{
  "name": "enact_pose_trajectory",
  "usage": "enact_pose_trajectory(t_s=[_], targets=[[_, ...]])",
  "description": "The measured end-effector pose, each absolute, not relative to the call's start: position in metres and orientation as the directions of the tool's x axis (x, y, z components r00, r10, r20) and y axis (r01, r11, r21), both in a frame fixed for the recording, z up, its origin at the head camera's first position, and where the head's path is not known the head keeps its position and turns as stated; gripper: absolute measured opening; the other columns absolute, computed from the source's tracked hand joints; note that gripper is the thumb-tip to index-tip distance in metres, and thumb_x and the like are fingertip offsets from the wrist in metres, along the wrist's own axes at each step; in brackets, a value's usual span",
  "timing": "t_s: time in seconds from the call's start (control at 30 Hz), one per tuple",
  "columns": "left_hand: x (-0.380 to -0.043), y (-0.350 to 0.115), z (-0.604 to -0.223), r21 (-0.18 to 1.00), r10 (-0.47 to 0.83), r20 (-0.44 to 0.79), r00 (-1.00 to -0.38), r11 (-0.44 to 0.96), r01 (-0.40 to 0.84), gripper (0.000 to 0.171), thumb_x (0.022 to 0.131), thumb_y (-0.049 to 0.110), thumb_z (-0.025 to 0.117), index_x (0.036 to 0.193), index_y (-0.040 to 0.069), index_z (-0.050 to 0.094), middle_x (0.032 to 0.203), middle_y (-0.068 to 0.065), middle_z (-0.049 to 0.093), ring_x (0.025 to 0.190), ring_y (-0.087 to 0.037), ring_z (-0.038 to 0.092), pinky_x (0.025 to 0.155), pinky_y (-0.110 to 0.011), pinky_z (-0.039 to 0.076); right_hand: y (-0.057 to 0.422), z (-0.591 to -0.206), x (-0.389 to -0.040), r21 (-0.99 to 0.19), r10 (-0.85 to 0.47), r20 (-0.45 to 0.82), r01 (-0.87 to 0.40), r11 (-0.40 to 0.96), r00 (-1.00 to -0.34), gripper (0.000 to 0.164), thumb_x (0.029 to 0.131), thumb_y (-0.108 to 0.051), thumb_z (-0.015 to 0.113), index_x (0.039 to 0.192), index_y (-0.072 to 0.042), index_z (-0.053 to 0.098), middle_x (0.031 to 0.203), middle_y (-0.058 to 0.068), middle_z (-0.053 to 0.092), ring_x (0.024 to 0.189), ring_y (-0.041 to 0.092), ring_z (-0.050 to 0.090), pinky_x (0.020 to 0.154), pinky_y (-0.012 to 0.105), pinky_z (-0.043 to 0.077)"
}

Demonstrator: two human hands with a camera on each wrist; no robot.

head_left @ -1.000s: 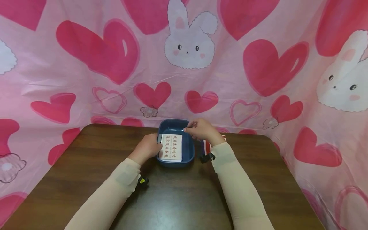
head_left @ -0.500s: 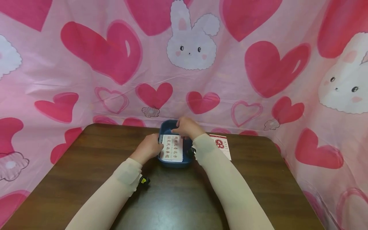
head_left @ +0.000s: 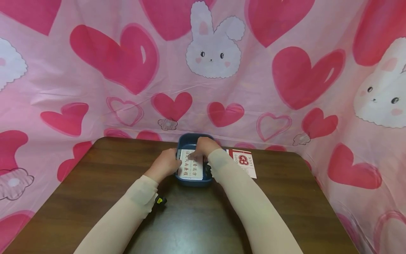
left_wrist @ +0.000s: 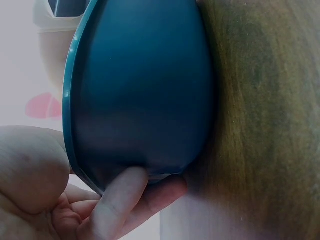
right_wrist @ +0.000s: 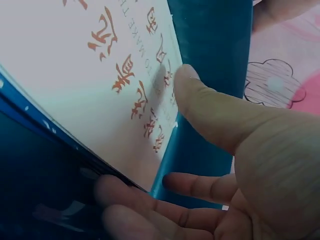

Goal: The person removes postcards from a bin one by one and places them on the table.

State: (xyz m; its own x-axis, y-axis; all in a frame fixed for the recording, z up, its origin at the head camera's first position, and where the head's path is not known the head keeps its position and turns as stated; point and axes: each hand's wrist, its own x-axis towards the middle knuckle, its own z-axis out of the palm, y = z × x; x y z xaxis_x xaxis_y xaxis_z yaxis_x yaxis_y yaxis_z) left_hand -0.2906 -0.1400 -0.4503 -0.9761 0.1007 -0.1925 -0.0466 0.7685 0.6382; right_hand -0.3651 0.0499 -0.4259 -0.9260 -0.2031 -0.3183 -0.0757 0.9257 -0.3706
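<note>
Card: white, lying in the bin with its lettered face up (head_left: 190,171), set toward 8 o'clock within it; the lettering runs in two columns, partly covered by a thumb.
Bin: blue, rounded at the corners, standing on the counter near its 12 o'clock edge (head_left: 194,183).
Left hand: clamped on the bin's wall at 9 o'clock (head_left: 165,163), thumb over the rim, fingers against the outside.
Right hand: over the bin from about 2 o'clock (head_left: 203,147), thumb at the card's edge, fingers below a corner of it; whether they are clamped on the card, I cannot tell.
Leaflet: red and white, lying on the counter at 3 o'clock from the bin (head_left: 244,163), partly behind the right sleeve (head_left: 250,197).
Left sleeve: cream, reaching in from 7 o'clock (head_left: 117,215), a black device with a yellow spot under its cuff (head_left: 160,200).
Counter: dark brown wood grain (head_left: 92,187).
Curtain: pink with hearts and rabbits, beyond the counter at 12 o'clock and along both sides (head_left: 180,83).
</note>
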Motion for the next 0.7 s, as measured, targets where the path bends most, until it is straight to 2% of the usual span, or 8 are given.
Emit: enact_pose_trajectory(t_s=[0.23, 0.5, 0.7], targets=[[-0.291, -0.139, -0.45, 0.625, 0.099, -0.2, -0.975, 0.779, -0.049, 0.042, 0.109, 0.019, 0.071, 0.145, -0.001, 0.067, 0.127, -0.019, 0.077, 0.102, -0.032, 0.072, 0.105, -0.055, 0.064, 0.048, -0.426, -0.364, -0.362, -0.191, -0.348, -0.056, 0.93, -0.918, 0.056, 0.088, -0.041, 0.1, 0.126, -0.004, 0.08, 0.098, 0.011, 0.079, 0.081, 0.025, 0.075, 0.072, 0.035, 0.066], [-0.29, -0.139, -0.449, 0.63, 0.095, -0.192, -0.977, 0.775, -0.048, 0.042, 0.108, 0.018, 0.071, 0.145, -0.001, 0.068, 0.127, -0.018, 0.078, 0.101, -0.032, 0.072, 0.103, -0.053, 0.065, 0.051, -0.422, -0.362, -0.361, -0.225, -0.223, -0.134, 0.923, -0.949, 0.05, 0.089, -0.032, 0.098, 0.119, 0.001, 0.075, 0.095, 0.014, 0.075, 0.077, 0.027, 0.07, 0.066, 0.036, 0.061], [-0.291, -0.139, -0.449, 0.615, 0.095, -0.192, -0.977, 0.787, -0.044, 0.043, 0.108, 0.017, 0.07, 0.147, -0.001, 0.067, 0.128, -0.019, 0.077, 0.101, -0.032, 0.071, 0.099, -0.051, 0.066, 0.057, -0.42, -0.375, -0.455, -0.268, -0.185, -0.159, 0.876, -0.946, 0.059, 0.088, -0.023, 0.096, 0.135, 0.0, 0.07, 0.117, 0.017, 0.077, 0.089, 0.028, 0.076, 0.081, 0.039, 0.067]])
